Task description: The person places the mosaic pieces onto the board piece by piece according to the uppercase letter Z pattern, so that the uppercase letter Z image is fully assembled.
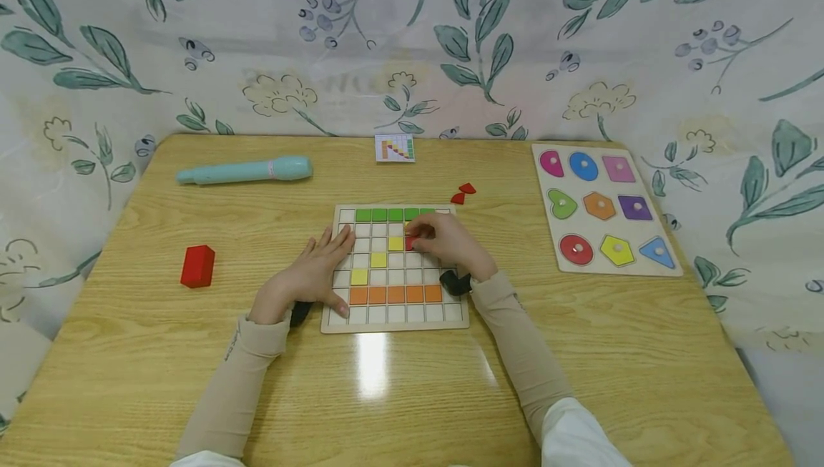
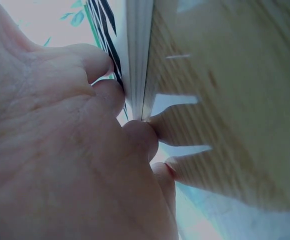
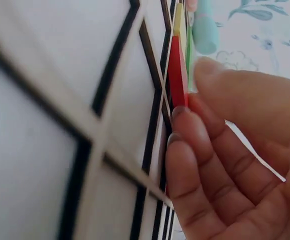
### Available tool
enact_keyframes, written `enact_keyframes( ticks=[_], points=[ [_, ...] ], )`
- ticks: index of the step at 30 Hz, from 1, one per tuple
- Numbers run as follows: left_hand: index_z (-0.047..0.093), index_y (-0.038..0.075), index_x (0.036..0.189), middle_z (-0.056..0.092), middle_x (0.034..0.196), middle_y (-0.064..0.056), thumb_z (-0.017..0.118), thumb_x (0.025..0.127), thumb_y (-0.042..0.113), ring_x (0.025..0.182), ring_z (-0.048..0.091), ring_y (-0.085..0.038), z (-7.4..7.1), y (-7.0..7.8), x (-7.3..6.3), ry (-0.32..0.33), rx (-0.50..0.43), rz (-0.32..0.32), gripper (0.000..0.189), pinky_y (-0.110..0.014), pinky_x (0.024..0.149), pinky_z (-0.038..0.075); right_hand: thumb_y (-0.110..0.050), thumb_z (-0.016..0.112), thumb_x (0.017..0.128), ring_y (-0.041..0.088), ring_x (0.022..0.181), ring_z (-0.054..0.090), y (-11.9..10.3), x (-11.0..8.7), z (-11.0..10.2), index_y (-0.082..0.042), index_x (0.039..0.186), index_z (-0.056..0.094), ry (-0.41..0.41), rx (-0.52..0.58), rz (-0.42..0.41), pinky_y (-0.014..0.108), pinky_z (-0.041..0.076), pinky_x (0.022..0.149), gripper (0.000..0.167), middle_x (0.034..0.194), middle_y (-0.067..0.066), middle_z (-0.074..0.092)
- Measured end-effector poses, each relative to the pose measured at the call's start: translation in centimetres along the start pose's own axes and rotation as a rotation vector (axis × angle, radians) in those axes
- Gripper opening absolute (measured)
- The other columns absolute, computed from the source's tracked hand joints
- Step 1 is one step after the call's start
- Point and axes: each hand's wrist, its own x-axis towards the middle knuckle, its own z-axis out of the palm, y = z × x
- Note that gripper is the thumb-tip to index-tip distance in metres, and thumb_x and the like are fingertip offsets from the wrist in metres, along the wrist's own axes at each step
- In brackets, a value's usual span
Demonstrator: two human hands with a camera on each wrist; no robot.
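A white grid board [image 1: 386, 317] lies on the table, with a row of green tiles [image 1: 380, 215], a row of orange tiles [image 1: 395, 295] and a diagonal of yellow tiles [image 1: 378, 259] in it. The left hand [image 1: 315, 274] rests spread over the board's left edge, thumb near the lower corner. With curled fingers and thumb, the right hand [image 1: 444, 239] holds a small red piece [image 3: 177, 72] at the grid, beside a yellow tile [image 3: 178, 19]. Part of this piece is hidden behind the fingers. Two loose red pieces [image 1: 458, 198] lie beyond the board's upper right corner.
A small pattern card [image 1: 395, 148] lies at the table's back edge. At the right is a shape puzzle board [image 1: 563, 166] with coloured knobbed pieces. A turquoise tube-like object [image 1: 244, 170] lies back left, and a red block [image 1: 197, 266] stands left.
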Motion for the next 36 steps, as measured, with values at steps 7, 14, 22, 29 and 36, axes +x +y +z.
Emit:
enact_keyframes(
  ticks=[7, 14, 22, 29, 36],
  points=[
    [0.002, 0.002, 0.155, -0.008, 0.163, -0.016, 0.090, 0.056, 0.039, 0.148, -0.013, -0.043, -0.1, 0.0, -0.2, 0.001, 0.004, 0.000, 0.137, -0.064, 0.117, -0.006, -0.014, 0.062, 0.095, 0.034, 0.121, 0.050, 2.2, -0.3, -2.0, -0.001, 0.134, 0.055, 0.152, 0.050, 0.035, 0.044, 0.043, 0.102, 0.042, 0.141, 0.018, 0.051],
    [0.002, 0.002, 0.155, -0.009, 0.163, -0.016, 0.089, 0.057, 0.040, 0.148, -0.015, -0.043, -0.1, -0.2, -0.1, -0.003, -0.004, 0.006, 0.137, -0.064, 0.117, -0.007, -0.034, 0.058, 0.096, 0.042, 0.149, 0.001, 5.7, -1.2, -4.0, -0.005, 0.152, 0.028, 0.152, -0.170, 0.179, 0.061, 0.004, 0.119, 0.070, 0.163, 0.015, 0.012],
    [0.002, 0.002, 0.155, -0.009, 0.163, -0.016, 0.089, 0.056, 0.040, 0.148, -0.014, -0.043, 0.0, -0.2, -0.2, 0.002, -0.010, 0.008, 0.137, -0.064, 0.117, -0.007, -0.018, 0.060, 0.096, 0.034, 0.111, 0.059, 5.9, -1.7, -4.6, 0.001, 0.113, 0.069, 0.364, -0.138, 0.221, 0.046, 0.047, 0.096, 0.027, 0.121, 0.019, 0.065],
    [0.001, 0.002, 0.155, -0.009, 0.163, -0.016, 0.090, 0.056, 0.039, 0.148, -0.015, -0.043, -0.1, -0.2, -0.2, 0.005, -0.006, 0.005, 0.138, -0.063, 0.117, -0.007, -0.017, 0.067, 0.091, 0.033, 0.102, 0.054, 5.7, -2.4, -4.9, 0.003, 0.125, 0.061, 0.331, -0.103, 0.227, 0.046, 0.046, 0.093, 0.040, 0.116, 0.023, 0.058],
    [0.001, 0.002, 0.155, -0.008, 0.163, -0.016, 0.089, 0.057, 0.041, 0.148, -0.013, -0.043, 0.0, -0.3, -0.1, 0.012, -0.015, 0.001, 0.137, -0.063, 0.117, -0.006, -0.014, 0.066, 0.092, 0.032, 0.099, 0.054, 5.6, -2.7, -5.2, 0.004, 0.119, 0.064, 0.252, -0.099, 0.255, 0.041, 0.046, 0.088, 0.033, 0.112, 0.023, 0.056]
  ],
)
